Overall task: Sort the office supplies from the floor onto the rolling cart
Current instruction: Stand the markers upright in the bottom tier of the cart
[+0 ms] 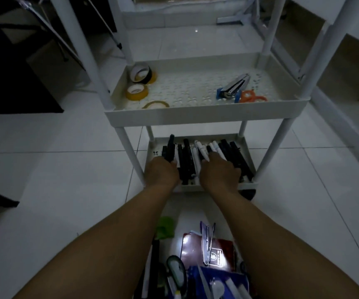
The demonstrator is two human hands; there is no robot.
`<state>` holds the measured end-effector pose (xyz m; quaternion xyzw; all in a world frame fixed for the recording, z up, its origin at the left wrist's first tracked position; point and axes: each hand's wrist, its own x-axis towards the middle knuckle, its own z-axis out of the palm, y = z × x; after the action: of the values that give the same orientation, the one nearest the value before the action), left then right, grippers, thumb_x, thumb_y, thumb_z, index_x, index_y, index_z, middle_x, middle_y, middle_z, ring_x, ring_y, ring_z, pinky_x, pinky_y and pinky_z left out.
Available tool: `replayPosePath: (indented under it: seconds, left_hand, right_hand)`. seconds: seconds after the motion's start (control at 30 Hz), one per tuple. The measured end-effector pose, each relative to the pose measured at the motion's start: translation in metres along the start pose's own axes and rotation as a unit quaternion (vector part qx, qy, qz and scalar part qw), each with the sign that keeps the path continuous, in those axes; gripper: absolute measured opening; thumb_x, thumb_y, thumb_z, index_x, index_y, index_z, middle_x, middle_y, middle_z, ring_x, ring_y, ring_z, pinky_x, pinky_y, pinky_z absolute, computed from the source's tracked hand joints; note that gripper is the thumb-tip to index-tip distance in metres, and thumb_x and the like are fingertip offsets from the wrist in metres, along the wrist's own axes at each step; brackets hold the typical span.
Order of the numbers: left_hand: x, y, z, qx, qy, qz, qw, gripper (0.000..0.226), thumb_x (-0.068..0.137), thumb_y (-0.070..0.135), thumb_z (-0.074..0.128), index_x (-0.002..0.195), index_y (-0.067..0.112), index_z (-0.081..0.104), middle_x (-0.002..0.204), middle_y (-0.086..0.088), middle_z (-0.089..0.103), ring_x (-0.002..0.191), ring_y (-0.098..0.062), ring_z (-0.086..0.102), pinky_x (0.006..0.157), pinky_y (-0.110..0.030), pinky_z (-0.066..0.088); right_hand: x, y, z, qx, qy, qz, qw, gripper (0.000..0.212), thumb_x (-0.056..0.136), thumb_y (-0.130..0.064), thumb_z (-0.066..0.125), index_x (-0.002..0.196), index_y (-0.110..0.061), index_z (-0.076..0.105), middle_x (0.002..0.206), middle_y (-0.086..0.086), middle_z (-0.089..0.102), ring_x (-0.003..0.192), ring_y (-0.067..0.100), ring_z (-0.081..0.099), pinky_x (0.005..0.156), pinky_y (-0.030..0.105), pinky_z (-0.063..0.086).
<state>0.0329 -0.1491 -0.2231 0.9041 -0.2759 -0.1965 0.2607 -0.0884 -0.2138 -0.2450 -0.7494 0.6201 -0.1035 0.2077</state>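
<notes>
Both hands reached into the cart's (pixel 204 117) bottom tray (pixel 247 186). The left hand (pixel 162 172) gripped black markers (pixel 185 160); the right hand (pixel 219 172) lay over white and black pens (pixel 202 149), its hold unclear in the dim light. The middle tray (pixel 196 114) held tape rolls (pixel 137 91), a stapler (pixel 234 86) and orange scissors (pixel 252 97). More supplies (pixel 208 253) lay on the floor (pixel 66 180).

The scene is dim and bluish, underexposed overall. The far left falls almost to black. One hard patch of glare sits on the glossy red booklet (pixel 208 251) on the floor, and a small specular dot shows on the white floor tiles (pixel 196 30) beyond the cart. The forearms read as dark, soft masses (the lower edge looks slightly blurred). The cart posts (pixel 78 46) bow outward toward the corners, a wide-angle distortion. Fine detail is smeared, perhaps by compression.
</notes>
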Motion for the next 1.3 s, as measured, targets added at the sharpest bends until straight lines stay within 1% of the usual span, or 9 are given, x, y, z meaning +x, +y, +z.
replayPosePath:
  seconds: [0.1, 0.2, 0.33, 0.43, 0.53, 0.7, 0.8, 1.17, 1.3]
  left_hand:
    - [0.008, 0.0, 0.011, 0.024, -0.011, 0.0, 1.0, 0.037, 0.097, 0.037, 0.054, 0.098, 0.003, 0.067, 0.097, -0.014, 0.069, 0.081, -0.024, 0.064, 0.061, -0.027, 0.048]
    - [0.006, 0.001, 0.019, 0.056, 0.005, 0.028, 0.998, 0.044, 0.096, 0.044, 0.054, 0.104, 0.003, 0.067, 0.101, -0.013, 0.07, 0.074, -0.017, 0.06, 0.048, -0.022, 0.039]
    - [0.004, 0.003, 0.025, 0.012, 0.022, 0.076, 0.997, 0.049, 0.097, 0.047, 0.047, 0.127, 0.009, 0.055, 0.118, -0.014, 0.064, 0.103, -0.027, 0.062, 0.084, -0.034, 0.052]
    - [0.002, 0.002, 0.022, 0.018, 0.061, 0.149, 0.987, 0.035, 0.097, 0.039, 0.047, 0.123, 0.018, 0.056, 0.117, -0.012, 0.06, 0.097, -0.026, 0.06, 0.075, -0.031, 0.049]
    - [-0.001, -0.007, 0.017, 0.11, 0.09, 0.219, 0.965, 0.026, 0.097, 0.03, 0.049, 0.102, 0.014, 0.069, 0.109, -0.009, 0.059, 0.092, -0.021, 0.055, 0.067, -0.024, 0.034]
    - [-0.004, -0.019, 0.014, 0.177, 0.058, 0.25, 0.95, 0.021, 0.095, 0.025, 0.051, 0.098, 0.011, 0.067, 0.105, -0.01, 0.059, 0.098, -0.026, 0.055, 0.069, -0.03, 0.043]
    - [-0.007, -0.019, 0.011, 0.175, 0.045, 0.253, 0.95, 0.022, 0.097, 0.026, 0.051, 0.096, 0.01, 0.067, 0.104, -0.01, 0.059, 0.097, -0.026, 0.056, 0.075, -0.037, 0.051]
    - [-0.057, -0.047, -0.023, 0.059, 0.065, 0.315, 0.945, 0.02, 0.088, 0.015, 0.057, 0.1, 0.01, 0.072, 0.096, -0.008, 0.065, 0.087, -0.022, 0.059, 0.069, -0.032, 0.051]
    - [-0.077, -0.077, -0.055, 0.027, 0.096, 0.258, 0.961, 0.022, 0.089, 0.017, 0.057, 0.106, 0.015, 0.071, 0.101, -0.007, 0.067, 0.09, -0.021, 0.061, 0.074, -0.028, 0.05]
  right_hand:
    - [0.005, -0.003, 0.012, 0.032, 0.016, 0.001, 0.999, 0.033, 0.101, -0.038, 0.043, 0.129, -0.024, 0.053, 0.113, 0.007, 0.067, 0.111, 0.03, 0.057, 0.098, 0.042, 0.034]
    - [0.004, -0.003, 0.021, 0.054, 0.041, -0.007, 0.998, 0.034, 0.1, -0.04, 0.045, 0.127, -0.021, 0.056, 0.118, 0.007, 0.066, 0.113, 0.032, 0.055, 0.095, 0.042, 0.038]
    - [0.002, 0.006, 0.021, 0.073, 0.081, -0.024, 0.994, 0.039, 0.096, -0.034, 0.053, 0.13, -0.016, 0.056, 0.125, 0.013, 0.058, 0.111, 0.032, 0.053, 0.089, 0.039, 0.044]
    - [0.004, 0.011, 0.015, 0.088, 0.084, -0.047, 0.991, 0.04, 0.096, -0.036, 0.053, 0.128, -0.012, 0.056, 0.121, 0.016, 0.054, 0.105, 0.032, 0.055, 0.08, 0.037, 0.048]
    - [-0.001, 0.018, 0.012, 0.053, 0.09, -0.091, 0.99, 0.034, 0.095, -0.035, 0.05, 0.118, -0.015, 0.066, 0.115, 0.013, 0.062, 0.102, 0.032, 0.058, 0.078, 0.036, 0.047]
    - [-0.012, 0.027, 0.016, -0.034, 0.083, -0.119, 0.989, 0.029, 0.095, -0.036, 0.049, 0.108, -0.022, 0.072, 0.112, 0.006, 0.061, 0.104, 0.029, 0.055, 0.084, 0.037, 0.038]
    - [-0.015, 0.026, 0.017, -0.044, 0.089, -0.117, 0.988, 0.03, 0.095, -0.039, 0.049, 0.104, -0.022, 0.071, 0.11, 0.006, 0.06, 0.104, 0.029, 0.052, 0.085, 0.038, 0.037]
    - [-0.061, 0.016, 0.004, -0.024, 0.138, -0.125, 0.982, 0.032, 0.088, -0.03, 0.056, 0.114, -0.017, 0.067, 0.112, 0.01, 0.064, 0.108, 0.034, 0.05, 0.088, 0.043, 0.038]
    - [-0.101, 0.006, 0.003, 0.017, 0.104, -0.139, 0.985, 0.035, 0.089, -0.029, 0.054, 0.121, -0.017, 0.065, 0.117, 0.012, 0.064, 0.107, 0.035, 0.053, 0.085, 0.042, 0.042]
